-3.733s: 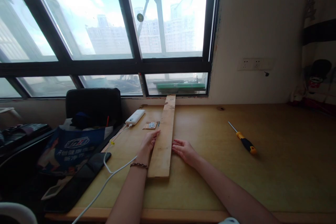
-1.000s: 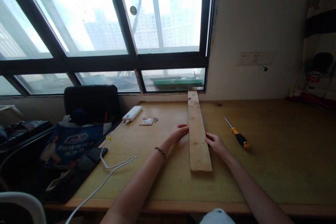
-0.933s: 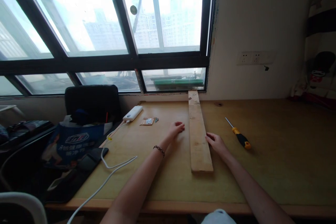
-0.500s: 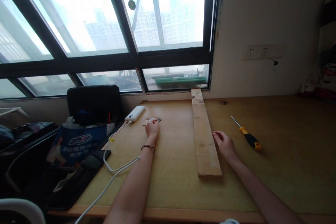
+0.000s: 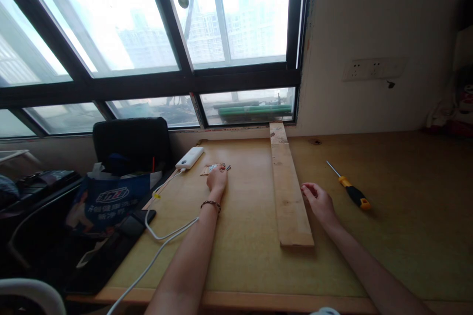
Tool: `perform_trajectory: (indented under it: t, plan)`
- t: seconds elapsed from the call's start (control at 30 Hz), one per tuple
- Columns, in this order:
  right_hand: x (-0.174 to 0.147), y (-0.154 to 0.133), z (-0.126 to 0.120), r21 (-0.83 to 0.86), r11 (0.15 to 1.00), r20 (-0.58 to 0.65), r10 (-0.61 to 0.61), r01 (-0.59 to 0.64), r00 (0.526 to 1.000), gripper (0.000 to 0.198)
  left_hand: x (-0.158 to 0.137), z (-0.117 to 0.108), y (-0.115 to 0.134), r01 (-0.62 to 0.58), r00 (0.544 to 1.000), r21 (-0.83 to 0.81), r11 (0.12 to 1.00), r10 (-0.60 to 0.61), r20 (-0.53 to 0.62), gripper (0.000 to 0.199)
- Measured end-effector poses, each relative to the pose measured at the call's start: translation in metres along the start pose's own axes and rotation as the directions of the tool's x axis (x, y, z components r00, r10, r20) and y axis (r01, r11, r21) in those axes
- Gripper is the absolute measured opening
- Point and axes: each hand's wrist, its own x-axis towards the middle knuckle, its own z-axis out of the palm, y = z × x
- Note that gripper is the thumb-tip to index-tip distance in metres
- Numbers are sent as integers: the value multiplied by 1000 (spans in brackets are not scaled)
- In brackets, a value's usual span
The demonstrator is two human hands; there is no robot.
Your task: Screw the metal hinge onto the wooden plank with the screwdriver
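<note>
Over a small pile of thin metal pieces (image 5: 223,165), which look like screws, my left hand (image 5: 217,180) is closed in a pinch. Dark slim tips stick out past its fingertips; whether they are held or lie on the table cannot be made out. A small card or packet (image 5: 204,170) with a pale-blue patch lies under that hand. At the right edge of a long wooden board (image 5: 290,192), my right hand (image 5: 320,203) has thumb and fingers pressed together, close to or touching the wood. Anything between them is hidden. The board lies flat, its far end by the window.
A yellow-and-black screwdriver (image 5: 351,188) lies right of my right hand. A white power bank (image 5: 189,158) with a white cable (image 5: 168,239) sits at the table's left edge. Beyond are a black chair (image 5: 131,142) and a blue bag (image 5: 111,202).
My left hand has shifted slightly to the right over the pile, and the slim tips by its fingers have moved right too. My right hand and the board look unchanged.
</note>
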Motion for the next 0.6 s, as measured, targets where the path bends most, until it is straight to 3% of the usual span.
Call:
perform_trajectory:
  t: [0.33,0.6]
  plan:
    - [1,2,-1,6,1000,8,5,-5,1000,34,-5,-2,5,-119,990,41,992,116,79,25]
    - [1,0,-1,8,1000,0,2,-2,1000,36,-15,7,15,-280,959,269,922,256,121,30]
